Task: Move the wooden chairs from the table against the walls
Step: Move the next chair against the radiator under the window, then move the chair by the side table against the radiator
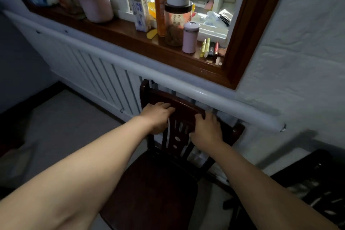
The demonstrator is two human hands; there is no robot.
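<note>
A dark wooden chair stands right in front of me, its seat toward me and its carved backrest close against the white radiator under the window. My left hand grips the top rail of the backrest at its left part. My right hand grips the same rail further right, fingers curled over its edge. A second dark wooden chair shows partly at the lower right, beside the wall.
A wooden windowsill above the radiator carries jars, a milk carton, a pink bottle and pens. A white pipe runs along the wall over the radiator. Grey floor lies open to the left.
</note>
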